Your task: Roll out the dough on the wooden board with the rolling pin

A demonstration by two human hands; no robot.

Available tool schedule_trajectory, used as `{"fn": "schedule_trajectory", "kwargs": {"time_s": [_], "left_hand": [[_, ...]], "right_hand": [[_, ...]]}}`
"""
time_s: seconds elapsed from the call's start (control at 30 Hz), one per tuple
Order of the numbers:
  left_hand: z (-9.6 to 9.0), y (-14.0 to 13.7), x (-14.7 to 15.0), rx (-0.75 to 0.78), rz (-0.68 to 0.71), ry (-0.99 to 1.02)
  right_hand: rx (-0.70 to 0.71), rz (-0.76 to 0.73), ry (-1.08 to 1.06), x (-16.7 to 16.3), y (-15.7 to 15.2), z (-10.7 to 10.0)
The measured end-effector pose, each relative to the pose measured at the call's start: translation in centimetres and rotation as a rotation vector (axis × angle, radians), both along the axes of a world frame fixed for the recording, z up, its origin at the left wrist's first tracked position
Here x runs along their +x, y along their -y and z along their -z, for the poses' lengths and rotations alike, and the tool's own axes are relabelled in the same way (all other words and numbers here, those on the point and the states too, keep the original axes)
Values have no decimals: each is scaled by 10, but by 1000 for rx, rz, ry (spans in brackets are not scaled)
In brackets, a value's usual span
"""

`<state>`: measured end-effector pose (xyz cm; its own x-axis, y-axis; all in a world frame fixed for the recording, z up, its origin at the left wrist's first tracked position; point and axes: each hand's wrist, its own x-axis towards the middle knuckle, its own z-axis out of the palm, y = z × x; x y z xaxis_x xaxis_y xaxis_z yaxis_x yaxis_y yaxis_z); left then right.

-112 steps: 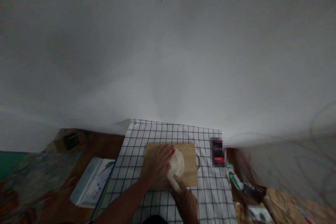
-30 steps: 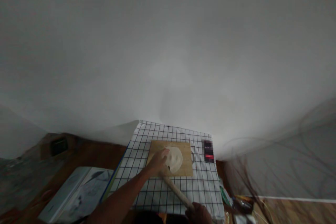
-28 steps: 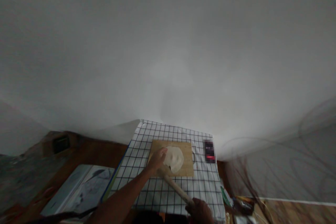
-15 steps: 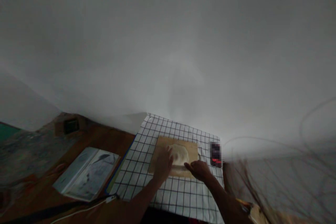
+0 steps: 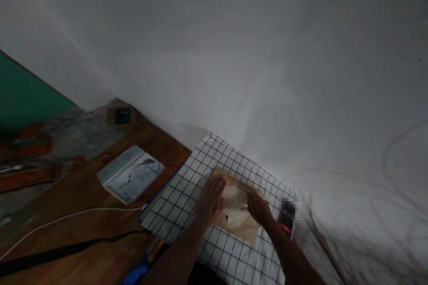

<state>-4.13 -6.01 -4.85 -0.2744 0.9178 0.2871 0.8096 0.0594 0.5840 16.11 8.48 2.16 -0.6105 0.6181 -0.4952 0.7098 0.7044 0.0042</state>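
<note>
A pale, flattened sheet of dough [image 5: 236, 218] lies on a light wooden board [image 5: 249, 235]. My left hand [image 5: 210, 198] is at the dough's left side, its fingers curled over the edge of the sheet. On the opposite side, my right hand [image 5: 259, 208] is closed in a fist close above the dough. A faint pale band runs between the hands, too blurred to tell whether it is a thin roller or a fold. What the fingers hold is hidden. A small dark spot shows near the dough's lower left.
A white cloth with black checks [image 5: 187, 191] covers the table under the board. A dark object with a red stripe [image 5: 286, 216], partly pixelated, sits at the right edge. Left, an open booklet [image 5: 132, 173] and a white cable [image 5: 76, 213] lie on a brown surface. A wall [image 5: 234, 75] rises behind.
The view has tilted and turned left. My right hand has moved farther up along the board's right side, and my left hand's fingers look more curled. The board sits more slanted in view.
</note>
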Motion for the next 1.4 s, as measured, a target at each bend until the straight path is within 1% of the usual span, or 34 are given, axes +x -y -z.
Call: {"fn": "schedule_trajectory", "kwargs": {"time_s": [0.07, 0.17, 0.23, 0.3, 0.4, 0.57, 0.73, 0.87, 1.03, 1.2, 1.3, 1.4], "left_hand": [[-3, -2, -3, -58, 23, 22], [-7, -4, -10, -152, 75, 33], [-10, -6, -14, -203, 126, 18], [-14, -10, -18, -230, 181, -9], [-20, -19, -21, -257, 252, -41], [-24, -29, -24, -261, 368, -47], [-22, -27, -28, -245, 424, -38], [-20, -21, -31, -236, 456, -47], [-12, -13, -29, -154, 453, -90], [2, -5, -25, -153, 389, -111], [7, -1, -22, -154, 352, -123], [10, 4, -17, -154, 302, -116]], "right_hand": [[68, -30, -105, 3, 1, 8], [186, -83, -343, 13, 5, 25], [216, -100, -452, 22, 12, 38], [218, -74, -508, 29, 22, 49], [218, 26, -550, 36, 43, 59], [246, 204, -569, 39, 82, 66], [282, 368, -553, 35, 117, 73], [295, 415, -552, 32, 139, 77], [338, 400, -577, 34, 163, 88], [335, 312, -614, 41, 179, 98], [338, 310, -621, 46, 183, 96], [289, 316, -629, 50, 182, 88]]}}
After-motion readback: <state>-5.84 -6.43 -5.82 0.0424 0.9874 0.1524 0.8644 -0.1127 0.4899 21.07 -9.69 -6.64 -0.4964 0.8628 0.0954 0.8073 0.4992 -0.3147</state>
